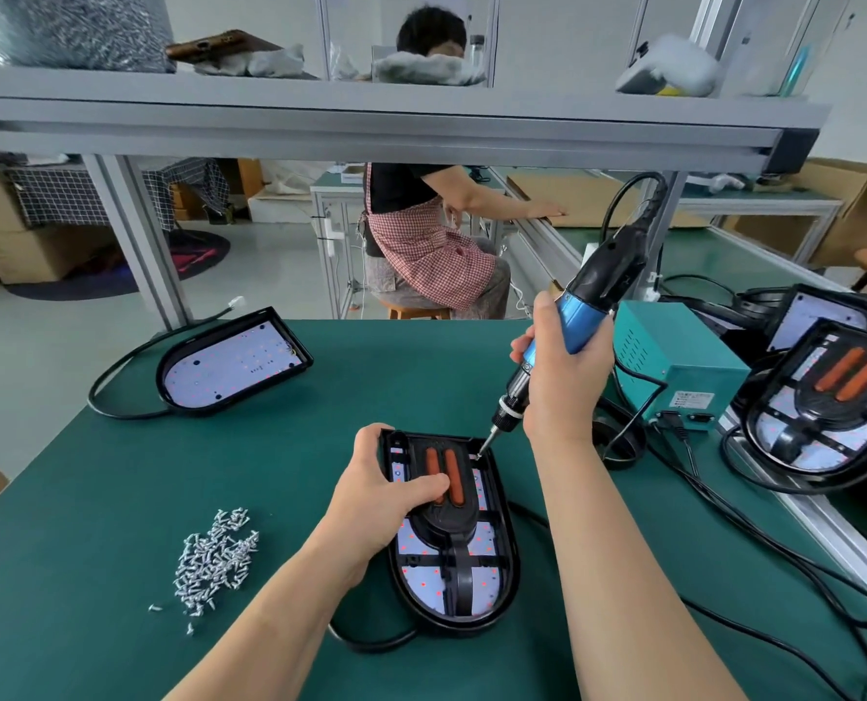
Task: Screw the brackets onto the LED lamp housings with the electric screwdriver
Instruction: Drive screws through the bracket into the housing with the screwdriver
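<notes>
Left grip [385,493] curls round the stiff, seemingly light housing [508,559] rim, thumb pressing the bracket [449,523]; right grip [562,376] wraps the screwdriver [580,308] barrel; plastic probably brittle.

Bare green table mat [92,498] lies open to my left, broken by a heap of small silver screws [216,556]. On my right the teal metal power box [684,361] and black cables [686,447] crowd the way.
</notes>
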